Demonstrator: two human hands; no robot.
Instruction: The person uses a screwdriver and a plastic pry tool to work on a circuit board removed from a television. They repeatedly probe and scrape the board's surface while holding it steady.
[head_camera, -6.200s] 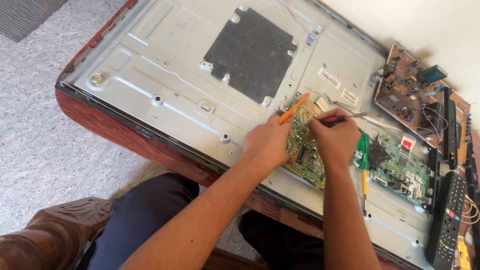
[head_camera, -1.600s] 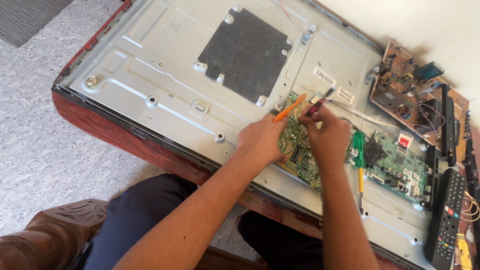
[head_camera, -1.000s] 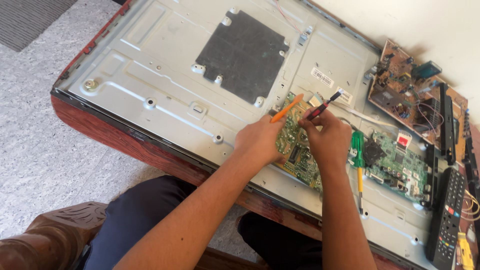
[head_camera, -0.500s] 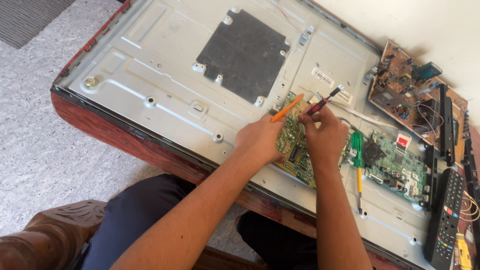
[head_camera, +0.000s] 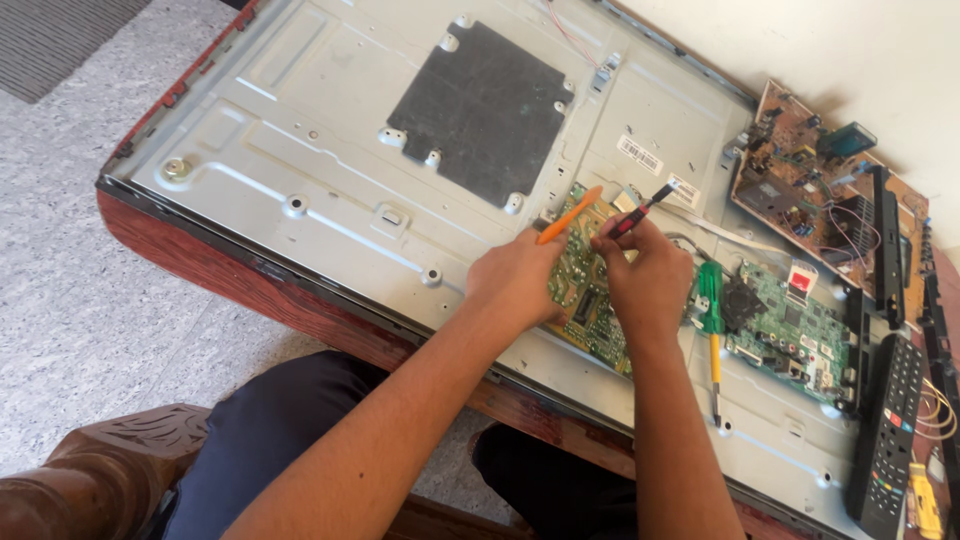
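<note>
- Left hand (head_camera: 517, 285) closed round an orange probe (head_camera: 569, 215) — tip points up and to the far right, over the top edge of the green circuit board (head_camera: 590, 300).
- Right hand (head_camera: 648, 280) pinched on a red-and-black probe (head_camera: 640, 209); its tip sits just past the board's far edge, near a white label on the metal.
- Hands side by side, nearly touching, both resting on that board. Whether either tip actually contacts a pad I can't tell, too small in this view.
- The board lies flat on the grey metal back panel (head_camera: 330, 150) of a large flat screen, right of centre, toward the near edge.
- A dark square plate (head_camera: 482, 112) is fixed to the panel, far-left of the hands.
- Just right of the right hand: a green-handled screwdriver (head_camera: 711, 330) lying on the panel, yellow shaft pointing toward the near side.
- Right of that — a second green board (head_camera: 790, 330) with a dark chip and a red-and-white tag.
- Far right: a brown circuit board (head_camera: 815, 190) with wires, off the panel against the wall.
- Near right: a black remote control (head_camera: 885, 430), with a small yellow item just beside it.
- Panel rests on a reddish wooden table (head_camera: 230, 280); the person's dark-trousered knees sit below its near edge.
</note>
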